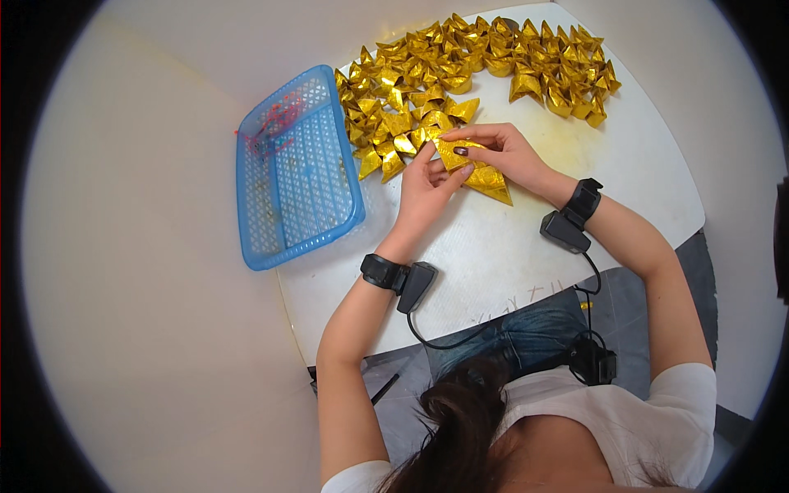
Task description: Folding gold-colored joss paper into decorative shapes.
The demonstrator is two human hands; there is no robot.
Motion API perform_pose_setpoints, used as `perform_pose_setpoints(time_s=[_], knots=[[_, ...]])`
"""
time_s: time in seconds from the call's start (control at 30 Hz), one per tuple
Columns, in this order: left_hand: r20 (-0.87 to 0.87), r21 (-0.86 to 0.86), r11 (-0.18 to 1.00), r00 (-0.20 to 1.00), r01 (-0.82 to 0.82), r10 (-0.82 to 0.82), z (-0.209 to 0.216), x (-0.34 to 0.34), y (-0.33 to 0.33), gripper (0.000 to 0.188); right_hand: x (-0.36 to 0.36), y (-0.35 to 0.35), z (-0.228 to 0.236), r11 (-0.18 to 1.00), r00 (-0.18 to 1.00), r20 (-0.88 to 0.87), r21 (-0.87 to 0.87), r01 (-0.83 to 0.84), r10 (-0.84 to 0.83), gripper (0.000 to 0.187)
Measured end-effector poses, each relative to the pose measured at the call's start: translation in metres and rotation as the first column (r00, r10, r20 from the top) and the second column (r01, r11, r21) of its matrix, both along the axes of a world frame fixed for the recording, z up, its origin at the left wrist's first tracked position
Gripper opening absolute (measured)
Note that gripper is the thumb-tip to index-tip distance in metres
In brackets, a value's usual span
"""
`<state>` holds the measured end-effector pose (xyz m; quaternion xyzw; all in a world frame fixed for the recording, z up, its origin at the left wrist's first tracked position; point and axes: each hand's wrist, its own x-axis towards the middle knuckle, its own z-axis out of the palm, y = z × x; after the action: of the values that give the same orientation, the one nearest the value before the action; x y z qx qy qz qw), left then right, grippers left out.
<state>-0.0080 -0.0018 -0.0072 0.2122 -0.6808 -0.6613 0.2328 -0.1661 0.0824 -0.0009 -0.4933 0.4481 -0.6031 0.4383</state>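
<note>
The left hand (pixel 426 192) and right hand (pixel 505 154) pinch one gold foil paper piece (pixel 491 184) between them, over the white counter (pixel 608 214). It looks light, thin, slightly slippery and easily creased, best held by its folded edges. Beyond sit dozens of folded gold ingots (pixel 526 85), too overlapped to count; one blue plastic basket (pixel 352 187) is at left.

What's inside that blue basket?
In the blue basket, thin red strands lie toward the far end; its latticed floor shows nearer. What lies under the strands is hidden.
</note>
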Motion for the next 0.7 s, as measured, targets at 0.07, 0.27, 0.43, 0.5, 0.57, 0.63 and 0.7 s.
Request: perform_pose_setpoints(time_s=[0.07,0.27,0.43,0.5,0.57,0.63,0.7], knots=[[0.021,-0.007,1.000,1.000,0.003,-0.003,-0.0014,-0.0015,-0.0003,0.043,-0.0030,-0.0008,-0.0022,1.000,0.997,-0.073,0.023,0.008,-0.006,0.032],[0.023,-0.018,1.000,1.000,-0.010,0.011,-0.0045,-0.0033,-0.0011,0.036,-0.0026,-0.0008,-0.0023,1.000,0.997,-0.079,-0.011,0.006,-0.007,0.029],[0.033,-0.002,1.000,0.999,0.004,-0.004,-0.0063,-0.0021,-0.0026,0.043,-0.0026,-0.0007,-0.0038,1.000,0.997,-0.071,-0.008,0.007,-0.008,0.027],[0.017,0.015,1.000,1.000,0.004,-0.004,-0.0030,-0.0028,0.0006,0.042,-0.0029,-0.0004,-0.0040,1.000,0.997,-0.078,-0.003,0.012,-0.013,0.027],[0.000,0.033,0.999,1.000,0.006,-0.006,-0.0017,-0.0031,0.0020,0.042,-0.0024,0.0001,-0.0044,1.000,0.997,-0.076,-0.011,0.017,-0.017,0.027],[0.020,0.005,1.000,1.000,0.006,-0.006,-0.0022,-0.0023,0.0010,0.042,-0.0023,-0.0001,-0.0046,1.000,0.997,-0.079,-0.013,0.019,-0.020,0.027],[0.019,0.005,1.000,1.000,0.008,-0.008,-0.0025,-0.0020,0.0005,0.042,-0.0025,-0.0003,-0.0052,1.000,0.996,-0.081,-0.015,0.022,-0.023,0.027]])
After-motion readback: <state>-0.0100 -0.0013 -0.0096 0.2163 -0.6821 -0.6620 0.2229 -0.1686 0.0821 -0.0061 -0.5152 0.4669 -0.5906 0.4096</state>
